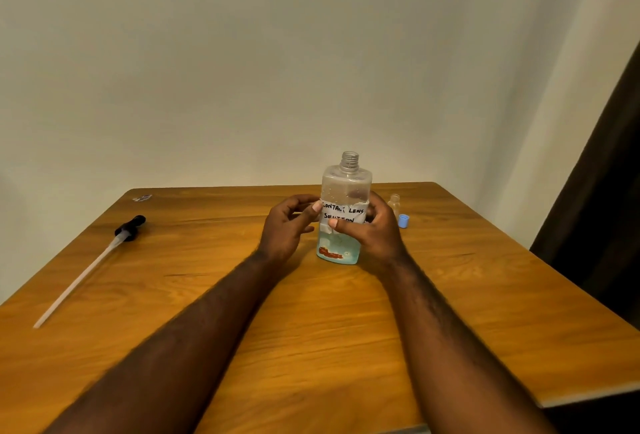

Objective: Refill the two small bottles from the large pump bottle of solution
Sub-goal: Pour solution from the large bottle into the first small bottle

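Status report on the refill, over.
Right hand grips large bottle, left hand pinching its side. Bottle upright, pump off, lying far left. One small bottle and blue cap beside right hand; nothing blocking.

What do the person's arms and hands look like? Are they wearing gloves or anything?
No gloves. The left hand and right hand are bare, and the fingers wear no rings. The left arm and right arm are bare too, with fine hairs, no watch, and no sleeves in view.
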